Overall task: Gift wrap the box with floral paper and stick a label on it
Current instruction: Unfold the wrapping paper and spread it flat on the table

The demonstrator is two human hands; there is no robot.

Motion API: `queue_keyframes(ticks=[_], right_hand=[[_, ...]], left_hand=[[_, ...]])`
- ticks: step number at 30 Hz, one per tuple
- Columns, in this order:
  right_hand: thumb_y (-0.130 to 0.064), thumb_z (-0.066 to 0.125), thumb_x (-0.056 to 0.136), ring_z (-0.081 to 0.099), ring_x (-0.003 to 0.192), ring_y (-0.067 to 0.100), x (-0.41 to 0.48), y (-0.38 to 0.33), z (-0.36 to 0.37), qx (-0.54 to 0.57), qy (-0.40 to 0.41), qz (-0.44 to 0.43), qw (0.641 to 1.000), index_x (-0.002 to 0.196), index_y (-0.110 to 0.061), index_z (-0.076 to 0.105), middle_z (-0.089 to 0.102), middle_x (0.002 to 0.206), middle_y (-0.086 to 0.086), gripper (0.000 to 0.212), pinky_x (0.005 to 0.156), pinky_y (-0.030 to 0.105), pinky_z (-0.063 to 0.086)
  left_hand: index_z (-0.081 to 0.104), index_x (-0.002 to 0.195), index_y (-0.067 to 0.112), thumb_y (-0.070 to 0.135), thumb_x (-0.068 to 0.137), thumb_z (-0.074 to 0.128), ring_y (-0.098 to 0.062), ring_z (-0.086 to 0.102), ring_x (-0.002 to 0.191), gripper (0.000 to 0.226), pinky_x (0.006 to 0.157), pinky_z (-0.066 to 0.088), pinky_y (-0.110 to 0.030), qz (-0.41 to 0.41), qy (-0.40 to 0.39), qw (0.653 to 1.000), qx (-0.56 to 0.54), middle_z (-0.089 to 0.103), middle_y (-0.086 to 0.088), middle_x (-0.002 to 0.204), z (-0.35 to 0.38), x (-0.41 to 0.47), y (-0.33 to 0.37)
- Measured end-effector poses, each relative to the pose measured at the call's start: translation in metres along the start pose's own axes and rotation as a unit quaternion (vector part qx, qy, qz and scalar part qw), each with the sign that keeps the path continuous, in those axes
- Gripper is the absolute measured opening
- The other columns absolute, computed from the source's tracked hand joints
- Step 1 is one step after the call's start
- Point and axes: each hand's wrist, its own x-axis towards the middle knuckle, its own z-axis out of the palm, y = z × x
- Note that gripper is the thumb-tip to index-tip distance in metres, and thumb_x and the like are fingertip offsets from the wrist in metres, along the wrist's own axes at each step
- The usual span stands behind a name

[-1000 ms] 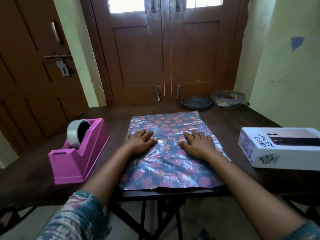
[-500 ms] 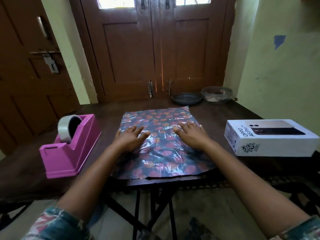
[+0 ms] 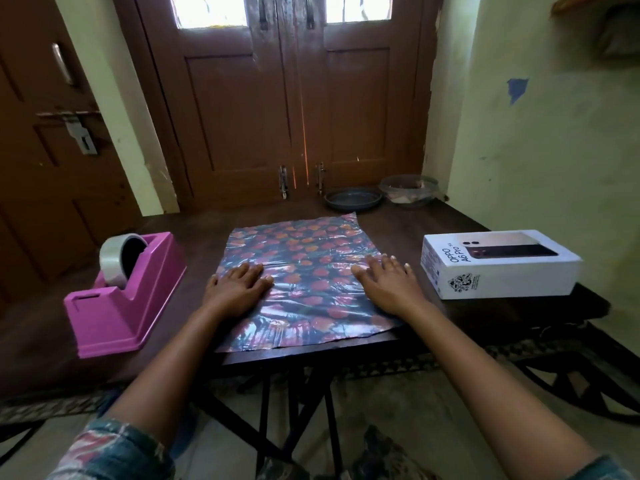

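Both hands have slid outward since the earlier frames, from close together at the middle of the floral paper [image 3: 304, 258] to its two sides. The left hand [image 3: 239, 287] now lies flat on the sheet's left edge and the right hand [image 3: 388, 285] on its right edge. Fingers are straight and spread, palms down, gripping nothing. This looks like smoothing, pressing the glossy, crinkled sheet flat so the box can sit on it squarely.

The paper lies at the middle of the table [image 3: 194, 230], its near edge reaching the table's front edge. The box [image 3: 498, 265], white and still unwrapped, rests by the right edge, just beside the right hand and off the paper, within easy reach. A pink tape dispenser [image 3: 128, 299] stands toward the left edge, apparently ready for sealing. No label shows.
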Motion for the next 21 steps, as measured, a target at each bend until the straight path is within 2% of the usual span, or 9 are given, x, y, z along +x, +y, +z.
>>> queue_keyframes(ticks=[5,7,9,12,14,16,19,21], right_hand=[[-0.058,0.016,0.095,0.007,0.144,0.024,0.000,0.006,-0.004,0.027,0.004,0.011,1.000,0.148,-0.020,0.019,0.012,0.156,0.011,0.065,0.115,0.040,0.000],[-0.053,0.022,0.096,0.013,0.143,0.025,0.005,0.006,-0.006,0.046,0.006,0.005,0.999,0.146,-0.016,0.023,0.018,0.154,0.012,0.062,0.115,0.041,0.005],[-0.042,0.034,0.097,0.026,0.138,0.028,0.015,0.006,-0.011,0.071,0.026,0.004,0.997,0.142,-0.010,0.031,0.030,0.149,0.016,0.055,0.113,0.039,0.020],[-0.023,0.046,0.092,0.042,0.125,0.031,0.040,0.004,-0.025,0.103,0.064,0.025,0.992,0.130,-0.005,0.044,0.045,0.136,0.018,0.043,0.099,0.035,0.036],[-0.019,0.050,0.089,0.050,0.117,0.031,0.063,0.001,-0.035,0.124,0.089,0.058,0.987,0.121,-0.005,0.053,0.054,0.127,0.017,0.036,0.092,0.034,0.041],[-0.019,0.054,0.086,0.056,0.109,0.031,0.093,0.000,-0.041,0.142,0.118,0.087,0.979,0.111,-0.004,0.061,0.061,0.117,0.016,0.029,0.088,0.034,0.045],[-0.021,0.058,0.085,0.061,0.101,0.031,0.139,0.001,-0.045,0.163,0.140,0.115,0.970,0.101,-0.004,0.068,0.066,0.108,0.015,0.026,0.084,0.033,0.048],[-0.021,0.060,0.085,0.062,0.100,0.028,0.170,0.002,-0.044,0.171,0.136,0.138,0.966,0.101,-0.006,0.069,0.067,0.107,0.013,0.024,0.083,0.032,0.049]], left_hand=[[0.016,0.149,0.034,0.060,0.094,0.022,-0.016,0.009,0.145,0.061,0.115,0.004,-0.047,-0.013,-0.025,1.000,-0.001,0.009,0.003,0.158,-0.007,0.002,0.004],[0.029,0.145,0.030,0.057,0.095,0.029,-0.020,0.021,0.142,0.057,0.113,0.010,-0.047,-0.025,-0.029,0.999,0.029,0.023,-0.001,0.155,-0.018,0.004,0.012],[0.046,0.134,0.028,0.053,0.093,0.038,-0.021,0.039,0.131,0.048,0.108,0.021,-0.041,-0.030,-0.004,0.998,0.051,0.046,-0.003,0.142,-0.031,0.009,0.025],[0.052,0.129,0.026,0.045,0.092,0.046,-0.022,0.052,0.119,0.043,0.097,0.036,-0.031,-0.014,0.058,0.998,0.006,0.061,-0.003,0.124,-0.045,0.028,0.050],[0.052,0.130,0.024,0.045,0.092,0.048,-0.025,0.052,0.119,0.043,0.096,0.041,-0.032,0.026,0.072,0.997,-0.027,0.059,-0.006,0.128,-0.049,0.054,0.067],[0.048,0.134,0.023,0.047,0.093,0.046,-0.026,0.047,0.124,0.047,0.100,0.040,-0.035,0.077,0.069,0.994,-0.029,0.051,-0.006,0.137,-0.049,0.088,0.082],[0.034,0.143,0.027,0.050,0.096,0.037,-0.022,0.032,0.137,0.053,0.109,0.029,-0.041,0.136,0.039,0.990,0.005,0.035,-0.002,0.150,-0.050,0.132,0.102],[0.027,0.146,0.029,0.052,0.096,0.033,-0.022,0.021,0.142,0.056,0.114,0.019,-0.046,0.156,-0.013,0.988,0.012,0.024,-0.002,0.155,-0.044,0.159,0.109]])
